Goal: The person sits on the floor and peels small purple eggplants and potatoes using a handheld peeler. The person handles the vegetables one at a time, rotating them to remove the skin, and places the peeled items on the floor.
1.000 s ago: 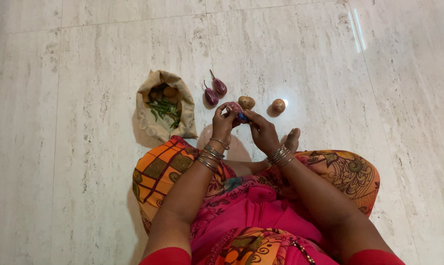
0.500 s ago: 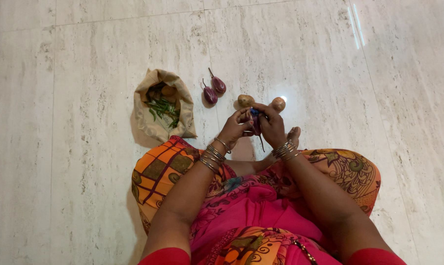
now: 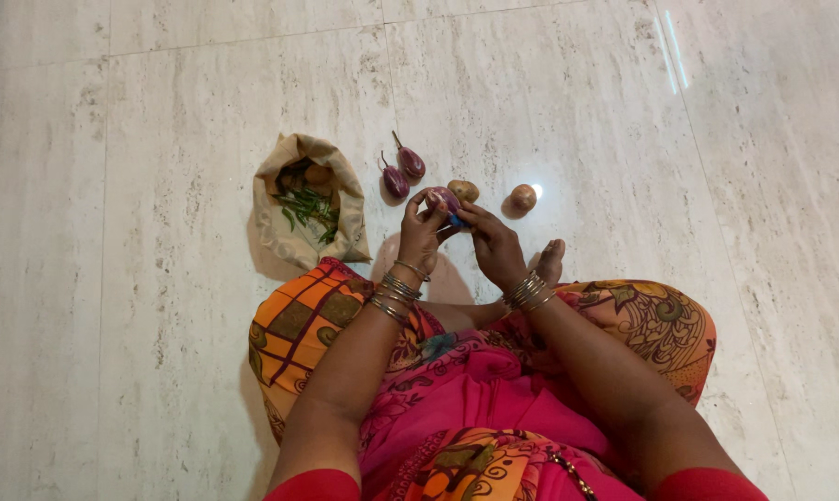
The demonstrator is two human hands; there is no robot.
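She holds a small purple brinjal [image 3: 441, 199] up in front of her knees, left hand [image 3: 420, 232] closed round it from the left, long axis running roughly away from her. The right hand [image 3: 492, 243] pinches a blue-handled tool [image 3: 458, 221] against its near end; both hands meet there, above the floor [image 3: 160, 139].

We see pale marble floor [image 3: 624, 111], large tiles, thin grout lines, faint grey veining. Bright light glare streaks [image 3: 675, 51] at upper right.
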